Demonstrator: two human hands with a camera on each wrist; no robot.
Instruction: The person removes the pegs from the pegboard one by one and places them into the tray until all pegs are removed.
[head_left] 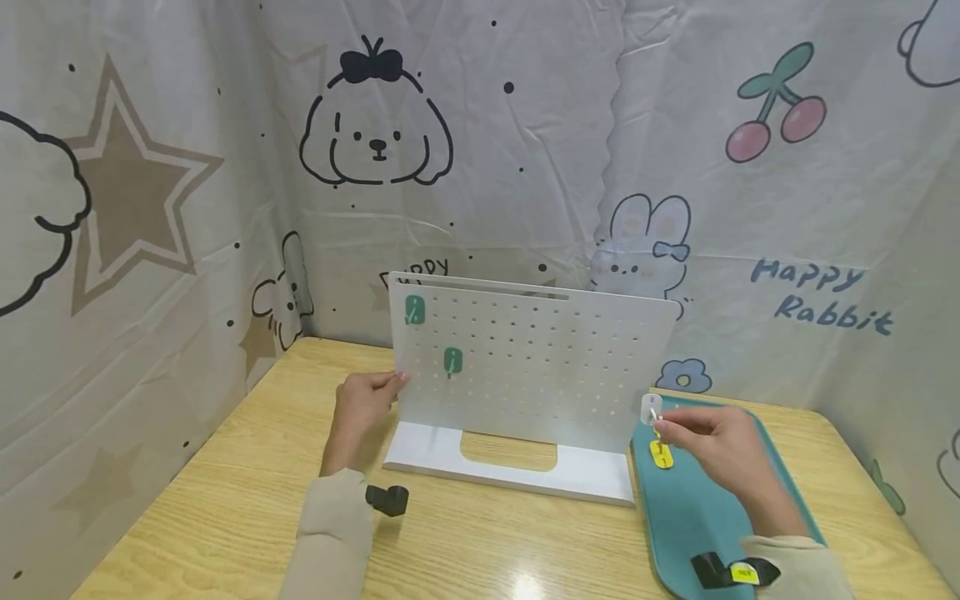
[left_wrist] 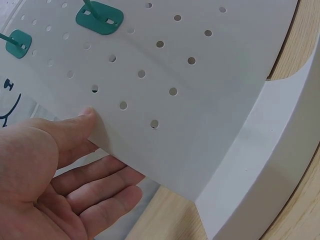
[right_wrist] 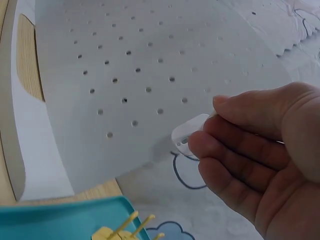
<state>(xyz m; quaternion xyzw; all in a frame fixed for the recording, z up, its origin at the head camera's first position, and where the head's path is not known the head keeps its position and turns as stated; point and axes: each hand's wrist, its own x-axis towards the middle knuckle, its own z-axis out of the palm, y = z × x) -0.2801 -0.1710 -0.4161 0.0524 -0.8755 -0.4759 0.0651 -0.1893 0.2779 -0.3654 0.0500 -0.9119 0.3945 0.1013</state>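
Note:
A white pegboard (head_left: pixel 525 400) stands upright on its white base. My left hand (head_left: pixel 365 408) holds its left edge, thumb on the front face and the other fingers behind, as the left wrist view shows. Two green hooks (head_left: pixel 453 360) (left_wrist: pixel 100 19) sit in the board's upper left part. Beyond the right edge of the board, my right hand (head_left: pixel 716 446) pinches a white hook (head_left: pixel 651 408) between thumb and fingers. The white hook's flat plate (right_wrist: pixel 185 134) faces the board, apart from it; my fingers hide part of its stem.
A teal tray (head_left: pixel 697 517) lies right of the pegboard, under my right hand. Yellow hooks (head_left: pixel 661 455) lie at the tray's far end. The wooden table (head_left: pixel 480 533) meets printed curtains (head_left: pixel 517 150) at the back and sides.

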